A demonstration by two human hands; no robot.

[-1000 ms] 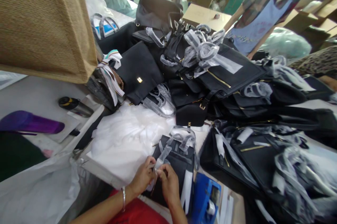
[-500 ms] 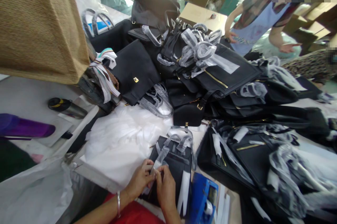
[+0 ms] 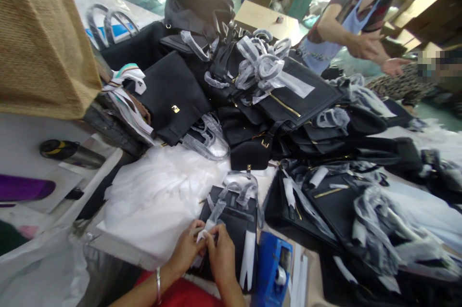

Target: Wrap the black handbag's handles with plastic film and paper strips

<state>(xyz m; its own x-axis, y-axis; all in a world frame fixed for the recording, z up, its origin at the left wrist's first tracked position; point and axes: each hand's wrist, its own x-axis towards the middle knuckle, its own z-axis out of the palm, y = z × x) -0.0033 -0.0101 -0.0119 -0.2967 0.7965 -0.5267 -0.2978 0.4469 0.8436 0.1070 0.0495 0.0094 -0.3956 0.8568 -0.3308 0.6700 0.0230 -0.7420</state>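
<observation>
Left hand (image 3: 186, 249), right hand (image 3: 223, 252), fingers pinched narrow on white wrapping (image 3: 202, 235) over near black bag (image 3: 237, 232), blue tape dispenser (image 3: 267, 264) right, gold clasp (image 3: 175, 108) farther left, mark unreadable

over five black bags (image 3: 237, 214), one tape dispenser (image 3: 270, 262), two wearer's hands (image 3: 222, 253)
</observation>
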